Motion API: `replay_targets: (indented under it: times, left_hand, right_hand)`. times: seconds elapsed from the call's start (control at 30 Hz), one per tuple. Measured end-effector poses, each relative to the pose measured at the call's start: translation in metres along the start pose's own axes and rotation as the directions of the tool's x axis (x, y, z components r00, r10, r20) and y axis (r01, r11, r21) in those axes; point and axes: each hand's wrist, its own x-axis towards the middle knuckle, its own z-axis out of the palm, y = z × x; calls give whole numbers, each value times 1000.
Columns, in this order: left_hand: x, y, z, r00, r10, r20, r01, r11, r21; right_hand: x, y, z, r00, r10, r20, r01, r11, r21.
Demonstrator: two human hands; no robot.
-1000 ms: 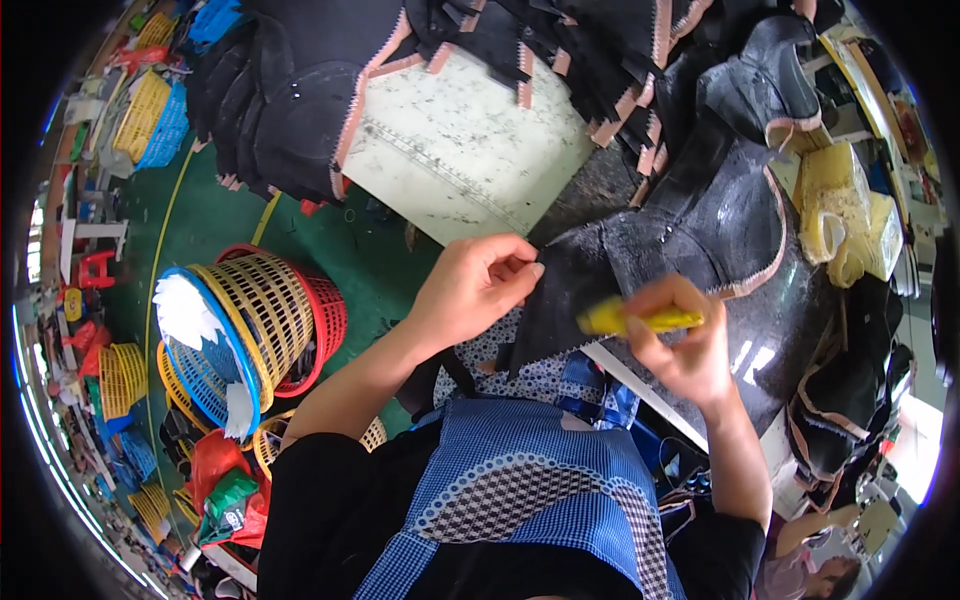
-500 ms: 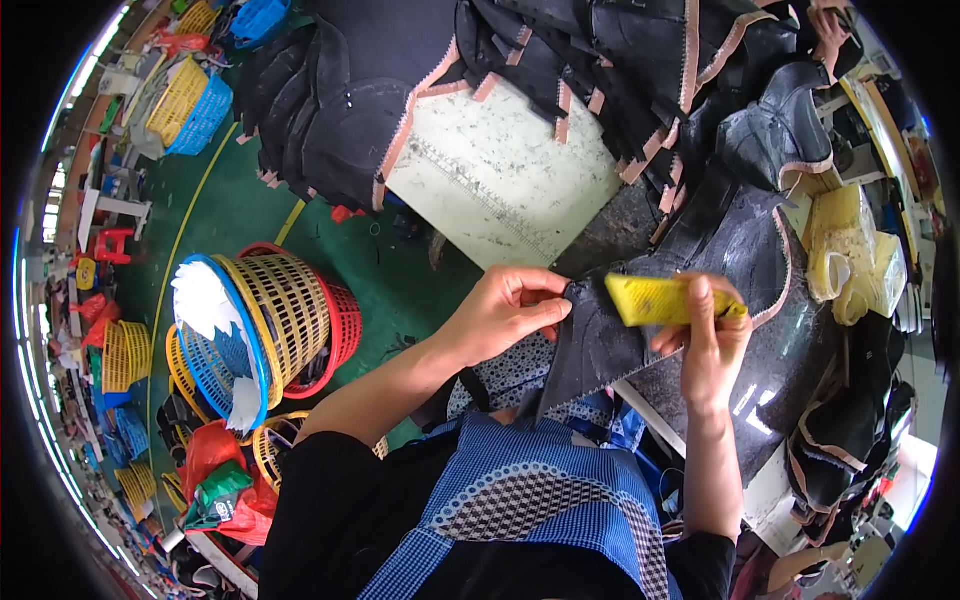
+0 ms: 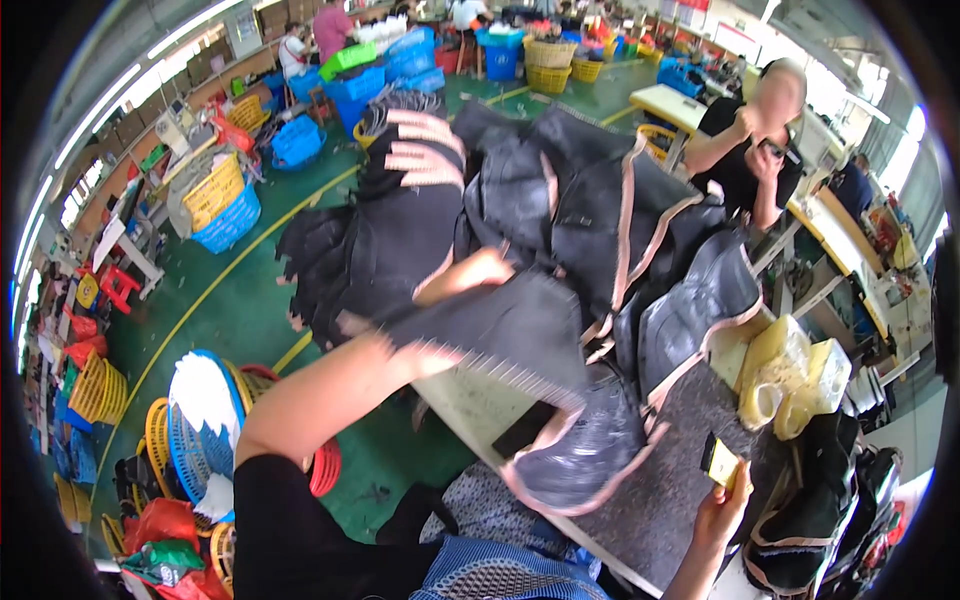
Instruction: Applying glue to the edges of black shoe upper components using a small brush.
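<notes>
My left hand [image 3: 428, 358] grips a black, flat shoe-upper piece [image 3: 515, 325] with a notched edge, lifted above the pile and blurred by motion. The piece partly covers the hand. Lower right, my right hand [image 3: 722, 510] holds a small yellow tool with a black edge [image 3: 722, 460] between thumb and fingers; its exact kind is unclear. Just below the lifted piece, a glossy black upper with a pinkish border [image 3: 585, 455] lies at the edge of the dark worktop [image 3: 690, 500]. Stacked black uppers [image 3: 390, 240] fill the far side of the table.
A yellowed plastic container [image 3: 775, 370] stands at the right of the worktop, with more black uppers [image 3: 810, 500] hanging below it. Baskets [image 3: 210, 430] sit on the green floor to the left. A person [image 3: 745, 140] is across the table at the far right.
The view has swung upward toward the far side. My left hand has carried the black piece away from my body, over the pile. My right hand, still holding the yellow tool, has drawn away from the piece.
</notes>
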Motion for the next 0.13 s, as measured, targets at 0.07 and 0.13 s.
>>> replay_targets:
  times: [0.07,0.13]
  left_hand:
    - [113,99,33,972,-224,76,182,506,-843]
    - [170,108,27,986,-156,53,128,522,-843]
  right_hand:
    - [3,-6,-14,1000,19,-25,-17,998,68]
    - [4,-9,-20,998,-5,-58,8,998,59]
